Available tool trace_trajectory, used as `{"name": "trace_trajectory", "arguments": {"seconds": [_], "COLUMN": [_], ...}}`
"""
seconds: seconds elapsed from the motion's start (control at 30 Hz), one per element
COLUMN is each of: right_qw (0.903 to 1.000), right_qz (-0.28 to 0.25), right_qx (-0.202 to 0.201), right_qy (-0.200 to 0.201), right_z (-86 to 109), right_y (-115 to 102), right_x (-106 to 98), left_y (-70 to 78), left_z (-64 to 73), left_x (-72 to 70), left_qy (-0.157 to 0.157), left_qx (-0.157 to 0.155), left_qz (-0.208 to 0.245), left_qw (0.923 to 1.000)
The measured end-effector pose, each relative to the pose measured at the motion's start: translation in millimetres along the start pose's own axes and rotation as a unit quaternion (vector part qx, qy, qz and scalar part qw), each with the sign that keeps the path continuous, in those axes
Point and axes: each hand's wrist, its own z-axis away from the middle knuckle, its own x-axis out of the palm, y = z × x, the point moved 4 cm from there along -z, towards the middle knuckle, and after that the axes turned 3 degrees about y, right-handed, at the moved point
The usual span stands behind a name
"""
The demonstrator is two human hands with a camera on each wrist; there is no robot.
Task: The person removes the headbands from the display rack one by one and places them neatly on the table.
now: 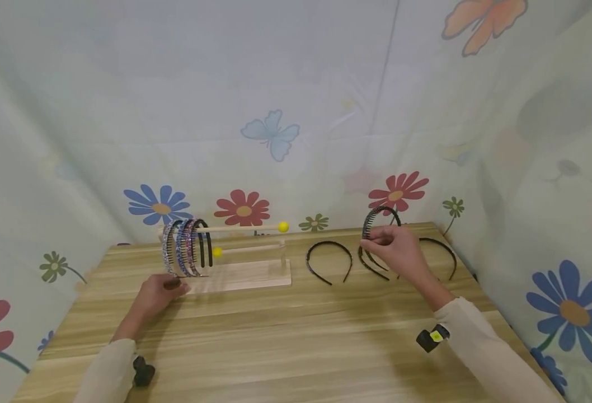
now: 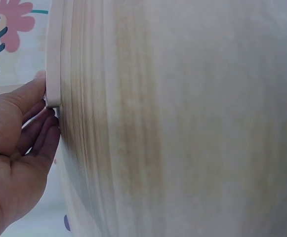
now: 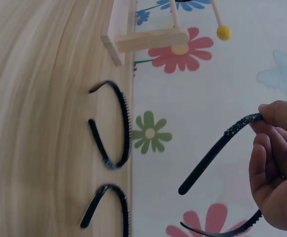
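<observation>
My right hand (image 1: 402, 252) pinches a black toothed headband (image 1: 367, 225) with a glittery stretch, raised above the table. In the right wrist view, both of its dark ends stick out past the fingers. At the left, my left hand (image 1: 159, 294) grips the near left corner of the base of a wooden headband rack (image 1: 255, 275); the left wrist view puts the thumb on one face of the base and the fingers round its end. Several headbands (image 1: 180, 249) in silver, blue, pink and black hang on the rack's upper rod.
Black headbands stand on the table: one right of the rack (image 1: 308, 260), one behind the raised headband (image 1: 374, 272), one farther right (image 1: 452, 257). The rack's rods end in yellow balls (image 1: 283, 227). A flower-printed cloth (image 1: 326, 168) hangs round the wooden table (image 1: 276, 341).
</observation>
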Motion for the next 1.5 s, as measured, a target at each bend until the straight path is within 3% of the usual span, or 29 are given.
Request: {"name": "trace_trajectory", "arguments": {"seconds": [0.5,0.9,1.27,1.5], "right_qw": [0.9934,0.9849,0.9757,0.9707], "right_qz": [0.073,0.122,0.138,0.16], "right_qx": [0.085,0.121,0.165,0.166], "right_qy": [0.025,-0.023,-0.042,-0.068], "right_z": [32.1,54.6,74.4,80.5], "right_y": [63.2,98.2,123.1,131.8], "right_x": [-43.9,-70.3,-78.3,-79.4], "left_y": [-4.1,-2.3,-5.4,-5.3], "left_z": [-2.2,-0.8,-3.4,-2.5], "left_x": [-0.5,-0.1,0.7,0.9], "left_qy": [-0.002,-0.004,-0.002,0.0], "left_qx": [-0.003,-0.004,-0.001,-0.003], "left_qz": [-0.001,-0.002,-0.005,-0.005], "left_qw": [1.0,1.0,1.0,1.0]}}
